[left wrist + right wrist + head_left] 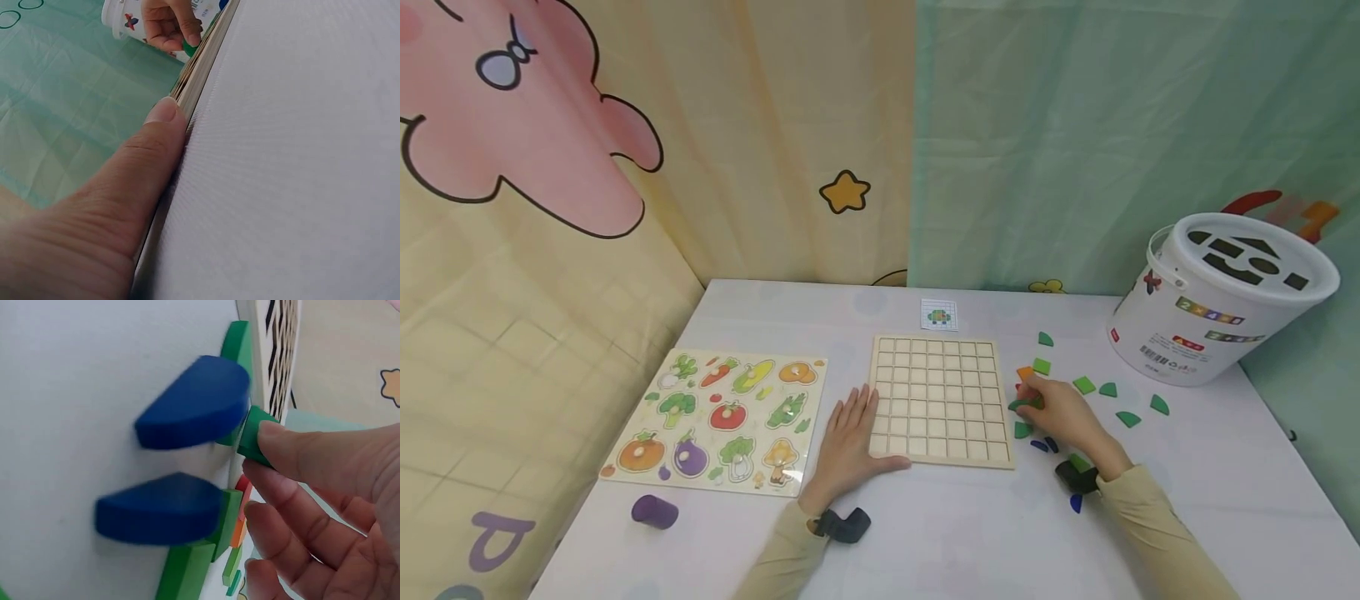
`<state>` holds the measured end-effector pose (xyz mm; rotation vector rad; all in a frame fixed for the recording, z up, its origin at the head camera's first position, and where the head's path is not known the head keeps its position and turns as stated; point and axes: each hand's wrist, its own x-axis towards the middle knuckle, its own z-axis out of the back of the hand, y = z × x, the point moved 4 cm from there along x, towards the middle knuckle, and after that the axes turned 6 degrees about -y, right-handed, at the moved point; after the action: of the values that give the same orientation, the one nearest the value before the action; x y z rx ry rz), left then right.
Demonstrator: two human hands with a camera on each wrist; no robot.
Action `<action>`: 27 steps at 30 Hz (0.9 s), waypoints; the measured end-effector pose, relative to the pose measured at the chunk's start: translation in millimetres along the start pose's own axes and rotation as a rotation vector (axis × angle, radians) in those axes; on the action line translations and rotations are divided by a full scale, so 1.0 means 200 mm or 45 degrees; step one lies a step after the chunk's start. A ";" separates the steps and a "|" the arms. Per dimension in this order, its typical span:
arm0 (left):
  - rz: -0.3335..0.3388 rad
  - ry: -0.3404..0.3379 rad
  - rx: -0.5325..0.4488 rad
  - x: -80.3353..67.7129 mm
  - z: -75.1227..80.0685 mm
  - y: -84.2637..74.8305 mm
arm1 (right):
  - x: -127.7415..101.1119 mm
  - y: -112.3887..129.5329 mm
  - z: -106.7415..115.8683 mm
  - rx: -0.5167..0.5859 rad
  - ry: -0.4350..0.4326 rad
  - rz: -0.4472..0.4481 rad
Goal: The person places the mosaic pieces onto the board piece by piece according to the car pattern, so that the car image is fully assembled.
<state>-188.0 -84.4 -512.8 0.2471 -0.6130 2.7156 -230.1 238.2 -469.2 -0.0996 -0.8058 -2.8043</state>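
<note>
Green block (253, 434) (small, squarish) pinched by right hand (1060, 414); left hand (847, 442) flat beside grid board (937, 398).

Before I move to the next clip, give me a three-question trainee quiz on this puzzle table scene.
1. True or false: the left hand lies flat beside the grid board, at its left edge.
2. What does the right hand pinch? A) a green tile B) the purple cylinder C) the pattern card
3. Fill in: the white bucket stands at the table's far ____ corner.

Key: 1 true. 2 A: the green tile sits between the fingertips, beside the board's right edge. 3 right.
</note>
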 end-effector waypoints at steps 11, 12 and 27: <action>0.010 -0.017 -0.006 0.00 0.00 0.00 | 0.06 0.09 0.01 0.039 -0.117 0.015; 0.010 -0.017 -0.005 0.00 0.00 0.00 | 0.07 0.10 0.00 0.048 -0.119 0.022; -0.004 -0.036 0.034 0.01 0.00 0.01 | 0.30 0.31 -0.20 0.199 -0.026 0.137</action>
<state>-190.5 -84.4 -513.4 0.2938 -0.5839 2.7233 -273.9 154.1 -464.1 -0.1419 -0.9899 -2.6339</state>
